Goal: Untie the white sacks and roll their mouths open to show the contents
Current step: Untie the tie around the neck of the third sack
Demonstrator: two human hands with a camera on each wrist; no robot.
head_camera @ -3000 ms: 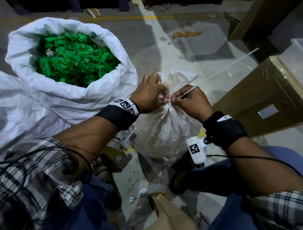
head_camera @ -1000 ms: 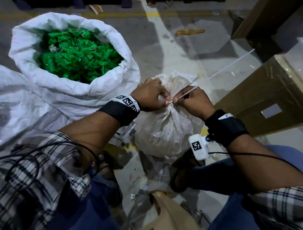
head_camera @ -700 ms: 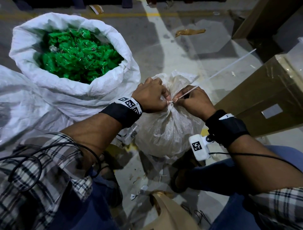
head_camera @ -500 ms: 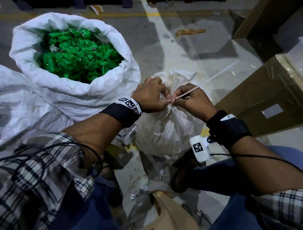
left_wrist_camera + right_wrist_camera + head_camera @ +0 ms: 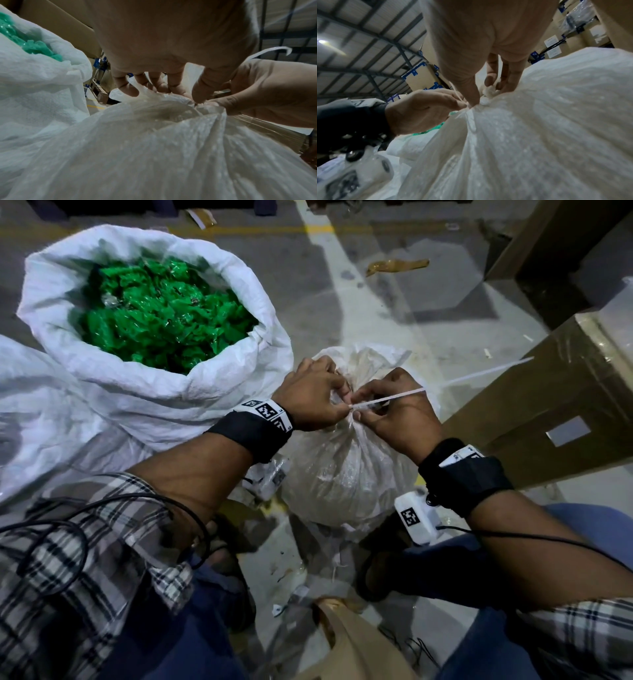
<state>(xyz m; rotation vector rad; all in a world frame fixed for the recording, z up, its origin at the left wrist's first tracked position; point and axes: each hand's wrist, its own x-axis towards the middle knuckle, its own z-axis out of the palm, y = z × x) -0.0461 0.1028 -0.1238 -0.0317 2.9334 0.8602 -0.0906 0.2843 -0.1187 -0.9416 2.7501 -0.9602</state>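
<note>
A small translucent white sack [image 5: 346, 470] stands on the floor between my knees, its neck bunched and bound by a white plastic tie [image 5: 387, 398] whose long tail [image 5: 486, 373] sticks out to the right. My left hand [image 5: 315, 400] grips the gathered neck and pinches at the tie's knot. My right hand [image 5: 394, 409] pinches the tie from the other side, fingers curled against the neck. The left wrist view shows the sack [image 5: 154, 148] close up with fingertips [image 5: 130, 90] on its folds. A larger white sack [image 5: 164, 392] at the left has its mouth rolled open on green wrapped pieces [image 5: 161, 313].
A wrapped cardboard box [image 5: 561, 412] stands close on the right. Another white sack [image 5: 37, 419] lies at the far left. A brown paper bag [image 5: 346, 642] sits by my feet. Scraps litter the concrete floor [image 5: 376, 309].
Both hands stay at the sack's neck. The tie's tail dipped lower half a second ago and has swung back up to the right.
</note>
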